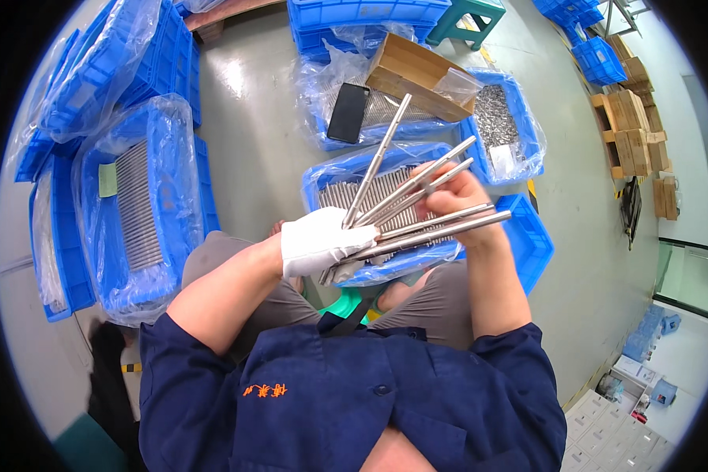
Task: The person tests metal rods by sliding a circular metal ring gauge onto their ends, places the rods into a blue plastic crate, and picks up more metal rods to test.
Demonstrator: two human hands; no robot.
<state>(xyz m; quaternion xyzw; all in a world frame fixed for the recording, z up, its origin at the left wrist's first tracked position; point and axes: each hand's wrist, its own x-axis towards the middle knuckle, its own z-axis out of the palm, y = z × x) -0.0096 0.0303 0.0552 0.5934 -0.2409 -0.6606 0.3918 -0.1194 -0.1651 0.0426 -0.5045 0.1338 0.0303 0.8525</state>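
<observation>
At the far left stands a blue crate (pixel 161 169) lined with clear plastic, a tidy row of steel rods (pixel 137 206) lying in it, well apart from both hands.

Moving right, the left hand (pixel 316 241), in a white glove, is clenched around the near ends of a bundle of metal rods (pixel 417 206). The rods fan out from that fist toward the far right, one pointing steeply up and away, the others spreading lower. To do this well, the gloved grip should stay firm at the gathered ends, since a slack fist would probably let the fan slide or drop.

Behind the fan, on the person's lap, lies another blue crate (pixel 531 236) with a plastic liner and a layer of rods (pixel 354 193) set side by side.

Right of the glove, the bare right hand (pixel 456 200) sits among the spread rods, its fingers pinching one or two of them about midway along. Separating one rod cleanly seems to call for light fingertips and a straight pull along its length, so the neighbours are not dragged.

Farther off, a black phone (pixel 347 112) rests on a crate, beside a cardboard box (pixel 413 75), and a right-hand crate holds small metal parts (pixel 495 118).
</observation>
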